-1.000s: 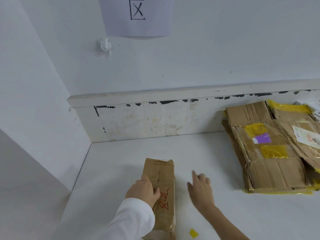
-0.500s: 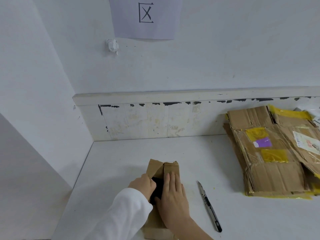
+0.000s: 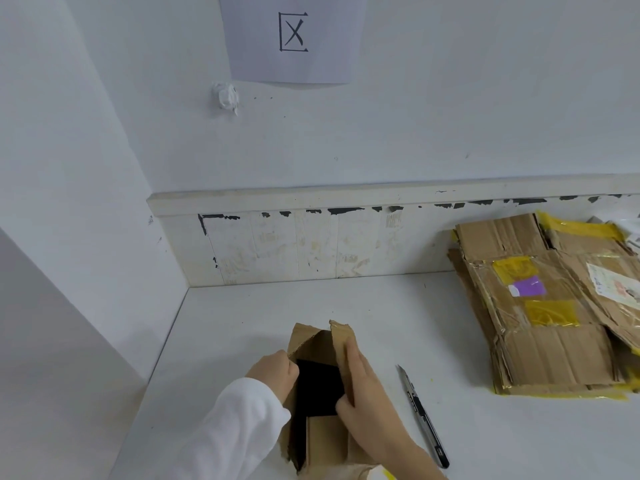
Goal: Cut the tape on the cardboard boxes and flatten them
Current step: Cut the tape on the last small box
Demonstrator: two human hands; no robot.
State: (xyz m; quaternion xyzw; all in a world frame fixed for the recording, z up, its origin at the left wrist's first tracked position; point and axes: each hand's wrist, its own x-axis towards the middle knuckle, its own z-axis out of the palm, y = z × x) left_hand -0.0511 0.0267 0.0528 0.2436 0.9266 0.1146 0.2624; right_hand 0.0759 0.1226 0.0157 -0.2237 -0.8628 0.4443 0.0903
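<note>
A small brown cardboard box (image 3: 323, 344) lies on the white table (image 3: 381, 313) in front of me, its top flaps spread apart and a dark inside showing. My left hand (image 3: 275, 374), in a white sleeve, grips the left flap. My right hand (image 3: 367, 393) holds the right flap, thumb inside the opening and fingers along the outside. A utility knife (image 3: 423, 415) lies loose on the table just right of my right hand, blade end pointing away from me.
A stack of flattened cardboard boxes (image 3: 540, 306) with yellow tape and labels lies at the right of the table. A wall with a low ledge (image 3: 311, 199) stands behind, and a side wall closes the left. A paper sign (image 3: 294, 36) hangs above.
The knife has been laid on the table. My right hand moved onto the box, and both hands have pulled the top flaps apart, so the inside is exposed.
</note>
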